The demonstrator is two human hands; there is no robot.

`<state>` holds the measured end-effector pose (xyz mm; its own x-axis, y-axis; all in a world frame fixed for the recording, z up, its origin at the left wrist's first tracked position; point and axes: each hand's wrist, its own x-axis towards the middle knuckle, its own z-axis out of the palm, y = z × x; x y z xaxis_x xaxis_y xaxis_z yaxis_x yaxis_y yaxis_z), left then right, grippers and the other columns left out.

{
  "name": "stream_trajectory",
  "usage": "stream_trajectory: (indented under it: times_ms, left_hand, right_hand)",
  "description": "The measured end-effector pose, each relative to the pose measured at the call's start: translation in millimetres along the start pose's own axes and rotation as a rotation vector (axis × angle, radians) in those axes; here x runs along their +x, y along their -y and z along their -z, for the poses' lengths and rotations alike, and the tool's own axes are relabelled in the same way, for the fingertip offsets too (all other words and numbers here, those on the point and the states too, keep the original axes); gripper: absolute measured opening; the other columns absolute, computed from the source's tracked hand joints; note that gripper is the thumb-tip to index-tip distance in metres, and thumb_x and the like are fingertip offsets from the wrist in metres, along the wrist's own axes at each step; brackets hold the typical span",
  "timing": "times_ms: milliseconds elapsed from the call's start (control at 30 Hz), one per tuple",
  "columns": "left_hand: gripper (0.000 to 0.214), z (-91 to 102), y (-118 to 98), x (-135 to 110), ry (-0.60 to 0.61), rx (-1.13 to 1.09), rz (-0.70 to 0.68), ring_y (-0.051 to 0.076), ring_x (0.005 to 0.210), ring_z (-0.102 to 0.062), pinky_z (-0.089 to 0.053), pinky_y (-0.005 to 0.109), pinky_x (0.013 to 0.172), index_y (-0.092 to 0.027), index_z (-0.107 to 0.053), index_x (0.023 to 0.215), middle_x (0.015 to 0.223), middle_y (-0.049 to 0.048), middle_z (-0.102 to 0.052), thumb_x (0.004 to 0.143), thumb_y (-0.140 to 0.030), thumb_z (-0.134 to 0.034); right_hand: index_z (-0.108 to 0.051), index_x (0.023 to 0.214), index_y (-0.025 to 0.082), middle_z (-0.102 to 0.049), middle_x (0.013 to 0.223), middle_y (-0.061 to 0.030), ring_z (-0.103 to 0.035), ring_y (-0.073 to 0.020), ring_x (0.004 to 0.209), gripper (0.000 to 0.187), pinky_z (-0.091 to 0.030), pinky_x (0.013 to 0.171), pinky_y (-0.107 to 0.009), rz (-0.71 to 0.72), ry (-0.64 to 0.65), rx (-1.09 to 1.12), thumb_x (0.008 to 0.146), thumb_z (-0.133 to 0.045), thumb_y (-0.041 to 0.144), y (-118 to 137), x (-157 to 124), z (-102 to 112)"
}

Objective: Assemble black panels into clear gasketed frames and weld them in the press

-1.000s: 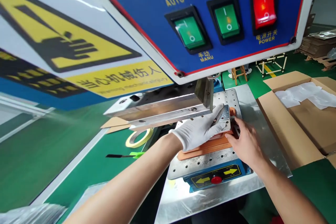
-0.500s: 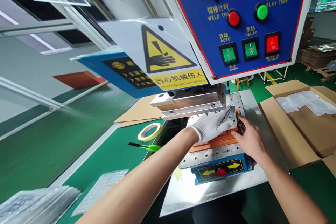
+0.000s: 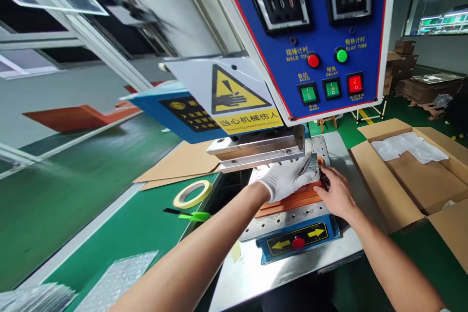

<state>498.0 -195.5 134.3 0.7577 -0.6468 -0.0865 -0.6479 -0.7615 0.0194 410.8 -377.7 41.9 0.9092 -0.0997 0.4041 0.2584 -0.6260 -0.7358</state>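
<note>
My left hand (image 3: pixel 283 180), in a white glove, lies flat with fingers stretched over a small metal plate (image 3: pixel 310 166) that sits on an orange pad (image 3: pixel 292 202) on the machine's perforated steel bed (image 3: pixel 285 217). My bare right hand (image 3: pixel 334 195) rests at the plate's right edge, its fingers curled against a small dark part (image 3: pixel 324 183) there. Just above and behind both hands hangs the press head (image 3: pixel 256 148) of the blue machine (image 3: pixel 310 24).
A blue control box with a red button (image 3: pixel 298 243) sits at the bed's front. An open cardboard box (image 3: pixel 413 175) with white bags stands to the right. A tape roll (image 3: pixel 192 194), green-handled tool (image 3: pixel 190 215), cardboard sheets and clear bags lie on the green table at left.
The view has pulled back and tilted up, showing more of the machine's panel. Both hands stay on the metal plate, almost unmoved.
</note>
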Motion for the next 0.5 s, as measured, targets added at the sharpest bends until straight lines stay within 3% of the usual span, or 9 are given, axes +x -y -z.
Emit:
stream_trajectory:
  times_ms: [200, 300, 500]
  left_hand:
    - [0.075, -1.0, -4.8, -5.3, -0.086, -0.033, 0.013, 0.041, 0.131, -0.064, -0.048, 0.05, 0.106, -0.02, -0.037, 0.167, 0.144, 0.021, -0.065, 0.106, -0.063, -0.034]
    - [0.073, -5.0, 1.3, -14.0, -0.201, -0.038, -0.005, 0.038, 0.13, -0.063, -0.045, 0.05, 0.108, -0.022, -0.041, 0.166, 0.148, 0.0183, -0.063, 0.106, -0.064, -0.035]
    - [0.069, -8.7, 7.1, -23.5, -0.36, 0.007, -0.019, 0.043, 0.127, -0.061, -0.042, 0.058, 0.108, -0.019, -0.052, 0.159, 0.144, 0.0208, -0.065, 0.106, -0.061, -0.039]
  right_hand:
    - [-0.057, 0.155, 0.022, -0.063, 0.156, -0.014, -0.062, -0.0296, 0.142, 0.066, -0.049, 0.121, -0.049, 0.042, -0.027, 0.008, 0.091, -0.071, 0.019, -7.3, -2.3, -1.7]
    - [-0.059, 0.153, 0.02, -0.07, 0.146, -0.0144, -0.07, -0.0286, 0.131, 0.064, -0.055, 0.114, -0.047, 0.065, -0.031, 0.024, 0.09, -0.072, 0.023, -12.8, 1.9, 1.8]
    - [-0.061, 0.149, 0.015, -0.072, 0.141, -0.0178, -0.07, -0.0356, 0.127, 0.062, -0.057, 0.108, -0.058, 0.14, 0.017, -0.073, 0.091, -0.068, 0.036, -19.2, 13.7, 15.2]
